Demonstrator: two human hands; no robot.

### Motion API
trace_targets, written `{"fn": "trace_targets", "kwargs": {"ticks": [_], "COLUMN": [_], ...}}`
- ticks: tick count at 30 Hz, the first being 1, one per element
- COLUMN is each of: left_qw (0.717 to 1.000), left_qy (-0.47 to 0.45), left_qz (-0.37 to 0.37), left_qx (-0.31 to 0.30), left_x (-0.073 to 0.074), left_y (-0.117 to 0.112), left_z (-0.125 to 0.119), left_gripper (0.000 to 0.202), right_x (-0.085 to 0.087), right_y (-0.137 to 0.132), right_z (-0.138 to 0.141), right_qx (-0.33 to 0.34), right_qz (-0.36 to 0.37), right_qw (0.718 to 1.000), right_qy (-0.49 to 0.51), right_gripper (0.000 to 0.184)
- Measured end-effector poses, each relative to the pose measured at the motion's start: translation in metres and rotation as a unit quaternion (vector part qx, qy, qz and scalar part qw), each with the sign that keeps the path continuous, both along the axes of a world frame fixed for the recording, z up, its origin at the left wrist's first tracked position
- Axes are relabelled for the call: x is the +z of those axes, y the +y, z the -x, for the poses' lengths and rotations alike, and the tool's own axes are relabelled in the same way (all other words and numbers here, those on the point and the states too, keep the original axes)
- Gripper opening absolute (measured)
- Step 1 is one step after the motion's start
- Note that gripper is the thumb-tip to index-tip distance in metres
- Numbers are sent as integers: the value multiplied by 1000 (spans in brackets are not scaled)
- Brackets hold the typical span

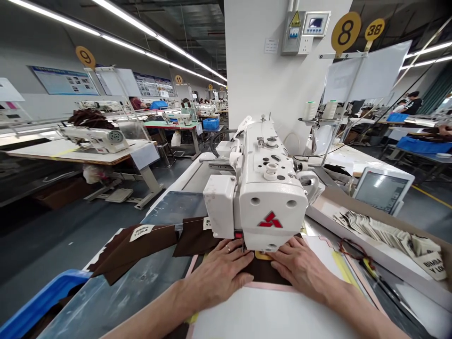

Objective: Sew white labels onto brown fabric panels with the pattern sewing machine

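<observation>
My left hand [221, 270] lies flat on a brown fabric piece [265, 274], its fingers stretched toward the needle area of the white sewing machine [273, 200]. My right hand [304, 267] presses the same piece from the other side, fingers extended and partly hidden by the machine head. A yellow plate [262, 255] shows between the fingertips, under the head. The cloth rests on a white template sheet [261, 310] with a pink edge. To the left, brown fabric pieces [151, 245] with sewn-on cream labels [141, 232] trail over the table, joined by thread.
At right, a long cardboard box [356, 235] holds stacked cream labels [391, 235]; thread snips [383, 278] lie beside it. A control screen [384, 188] stands behind. A blue bin [45, 301] sits at lower left. Other sewing tables [81, 150] and people are farther back.
</observation>
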State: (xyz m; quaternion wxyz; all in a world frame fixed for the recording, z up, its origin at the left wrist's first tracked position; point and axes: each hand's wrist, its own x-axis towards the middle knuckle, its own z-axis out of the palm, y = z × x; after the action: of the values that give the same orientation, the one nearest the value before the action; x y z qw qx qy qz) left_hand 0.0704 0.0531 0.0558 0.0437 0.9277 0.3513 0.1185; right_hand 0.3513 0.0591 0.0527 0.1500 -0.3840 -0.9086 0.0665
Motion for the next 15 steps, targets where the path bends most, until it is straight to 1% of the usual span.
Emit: {"fn": "trace_targets", "kwargs": {"ticks": [4,8,15], "left_qw": [1000,999,999], "left_qy": [19,35,27], "left_qz": [-20,-24,-45], "left_qx": [-7,-7,-9], "left_x": [0,0,-3], "left_y": [-3,-6,-7], "left_z": [1,2,4], "left_gripper": [42,44,45], "right_x": [0,1,2], "right_y": [-3,-6,-6], "right_z": [1,3,1], "right_qx": [-3,-3,7], "right_qz": [-10,-25,-35], "right_qw": [1000,1000,999], "right_qy": [1,1,2], "right_gripper": [30,32,31]}}
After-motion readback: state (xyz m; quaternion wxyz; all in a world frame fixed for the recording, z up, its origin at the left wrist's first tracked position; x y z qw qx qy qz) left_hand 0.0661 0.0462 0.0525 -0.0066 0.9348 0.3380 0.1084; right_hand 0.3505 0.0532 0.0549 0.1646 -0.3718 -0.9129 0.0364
